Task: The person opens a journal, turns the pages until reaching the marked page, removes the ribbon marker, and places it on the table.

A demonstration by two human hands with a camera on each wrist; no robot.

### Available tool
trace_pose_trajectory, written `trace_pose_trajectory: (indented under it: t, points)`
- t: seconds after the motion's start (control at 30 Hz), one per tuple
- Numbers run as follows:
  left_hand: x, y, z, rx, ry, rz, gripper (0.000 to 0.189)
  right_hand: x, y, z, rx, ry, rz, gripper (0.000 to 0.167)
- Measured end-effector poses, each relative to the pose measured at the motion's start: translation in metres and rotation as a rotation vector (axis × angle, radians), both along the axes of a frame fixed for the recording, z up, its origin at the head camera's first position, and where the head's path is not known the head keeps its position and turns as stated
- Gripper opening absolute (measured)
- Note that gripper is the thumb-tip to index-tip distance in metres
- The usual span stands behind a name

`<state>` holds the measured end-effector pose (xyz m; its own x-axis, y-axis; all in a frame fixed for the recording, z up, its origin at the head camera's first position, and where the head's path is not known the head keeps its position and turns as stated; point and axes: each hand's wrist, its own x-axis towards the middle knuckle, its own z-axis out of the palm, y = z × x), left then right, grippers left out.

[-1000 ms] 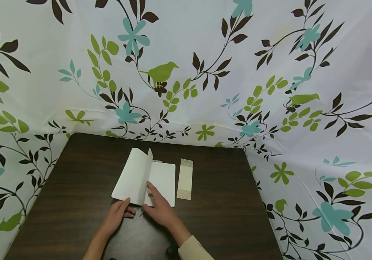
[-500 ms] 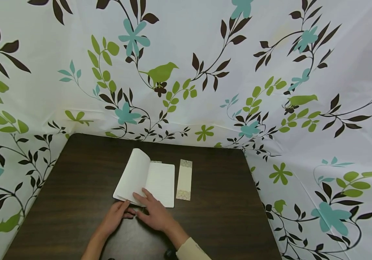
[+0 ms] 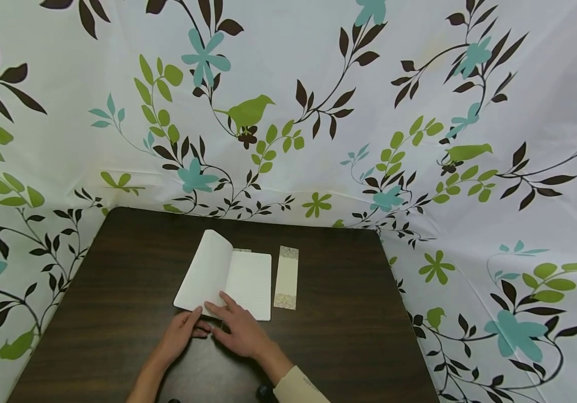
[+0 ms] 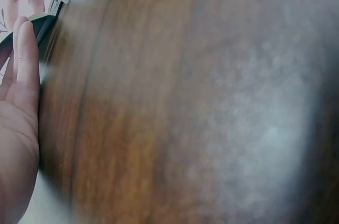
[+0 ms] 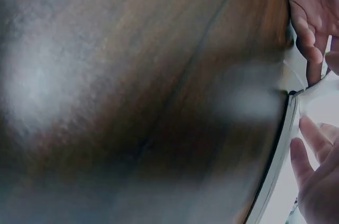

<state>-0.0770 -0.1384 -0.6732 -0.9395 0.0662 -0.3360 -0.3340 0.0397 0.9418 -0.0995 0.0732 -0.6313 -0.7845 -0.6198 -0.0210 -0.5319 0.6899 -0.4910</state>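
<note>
An open notebook [image 3: 250, 280] with white pages and a dark cover lies on the dark wooden table [image 3: 349, 313]. Its left-hand leaves rise in a curve toward the far edge; faint ruled lines show on the right page. My left hand [image 3: 177, 337] grips the near left corner, thumb over the page and fingers at the dark cover's underside. Close beside it, my right hand [image 3: 242, 331] rests its fingertips on the page near the inner fold, fingers extended. The right wrist view shows this right hand [image 5: 320, 179] spread over the white page.
A cream bookmark-like strip [image 3: 286, 278] with patterned ends lies right of the notebook. A similar patterned end [image 3: 242, 250] peeks out behind the notebook. A small black object [image 3: 264, 393] sits by the right sleeve. A leaf-and-bird printed curtain [image 3: 278, 184] borders the table.
My right hand has slid left from the right page to the fold, and a raised leaf has gone down onto the left side. Over the last half second both hands barely move.
</note>
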Motion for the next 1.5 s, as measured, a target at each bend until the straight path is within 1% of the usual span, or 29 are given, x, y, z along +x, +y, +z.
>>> trace_pose_trajectory:
  t: [0.17, 0.23, 0.37, 0.57, 0.8, 0.97, 1.23, 1.33, 1.5]
  points:
    - [0.0, 0.003, 0.001, -0.008, -0.008, 0.029, 0.05, -0.01, 0.012, 0.003, -0.012, -0.094, -0.06, 0.059]
    - [0.001, 0.003, 0.001, -0.011, -0.018, 0.035, 0.05, -0.015, 0.019, 0.004, -0.006, -0.112, -0.09, 0.057]
    - [0.002, 0.001, 0.001, -0.019, -0.031, 0.046, 0.05, -0.023, 0.034, 0.001, 0.042, -0.093, -0.123, 0.055]
    - [0.003, -0.003, 0.001, -0.045, -0.029, 0.034, 0.052, -0.026, 0.054, -0.005, 0.117, -0.038, -0.145, 0.055]
    - [0.006, -0.005, 0.001, -0.03, -0.035, 0.041, 0.05, -0.022, 0.06, -0.014, 0.167, 0.005, -0.148, 0.065]
    - [0.005, -0.002, -0.002, -0.039, -0.037, 0.029, 0.052, -0.02, 0.063, -0.016, 0.192, 0.039, -0.164, 0.065]
    - [0.001, 0.001, -0.006, -0.027, -0.018, 0.046, 0.051, -0.024, 0.069, -0.01, 0.17, 0.004, -0.168, 0.065]
    - [0.0, 0.0, -0.005, -0.024, -0.021, 0.043, 0.051, -0.026, 0.071, -0.008, 0.163, -0.012, -0.152, 0.064]
    - [0.001, 0.001, -0.002, -0.018, -0.023, 0.039, 0.052, -0.029, 0.074, -0.006, 0.128, -0.029, -0.143, 0.057]
